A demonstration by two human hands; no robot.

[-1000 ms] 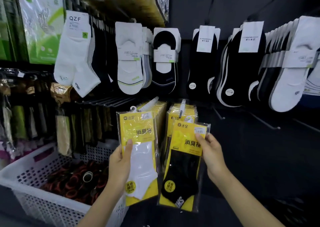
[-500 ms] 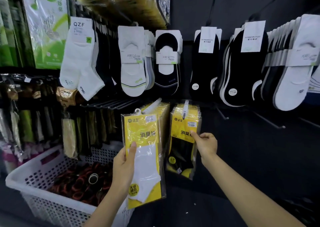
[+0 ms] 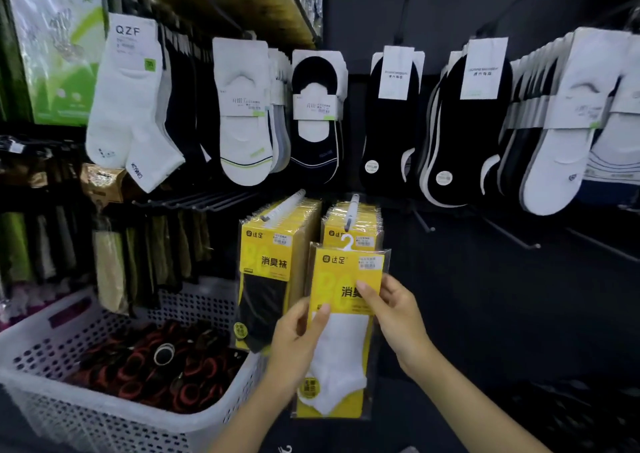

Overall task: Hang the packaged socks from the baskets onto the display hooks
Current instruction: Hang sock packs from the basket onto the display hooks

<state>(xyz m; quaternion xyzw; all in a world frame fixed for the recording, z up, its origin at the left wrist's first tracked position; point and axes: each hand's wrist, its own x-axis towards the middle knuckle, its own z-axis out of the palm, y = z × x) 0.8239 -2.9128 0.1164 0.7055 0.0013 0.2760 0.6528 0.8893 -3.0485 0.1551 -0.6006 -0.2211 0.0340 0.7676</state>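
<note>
Both hands hold one yellow package with a white sock [image 3: 341,352] in front of the display. My left hand [image 3: 294,345] pinches its left edge, thumb on the front. At the right edge my right hand [image 3: 398,317] grips it, thumb across the yellow card. The pack's white hanger tip [image 3: 347,243] sits just below the end of the right display hook [image 3: 350,215], which carries a stack of yellow packs [image 3: 353,225]. The left hook [image 3: 284,206] holds another stack, fronted by a black-sock pack [image 3: 265,279].
A white perforated basket [image 3: 52,317] stands at lower left with dark red-and-black rolled items inside. Rows of white and black socks hang above. Bare black hooks [image 3: 509,236] stick out to the right of the yellow stacks. Dark hosiery packs hang at left.
My right hand has let go of the black-sock pack at the right hook and taken the white-sock pack. That pack has moved right, in front of the right hook's stack.
</note>
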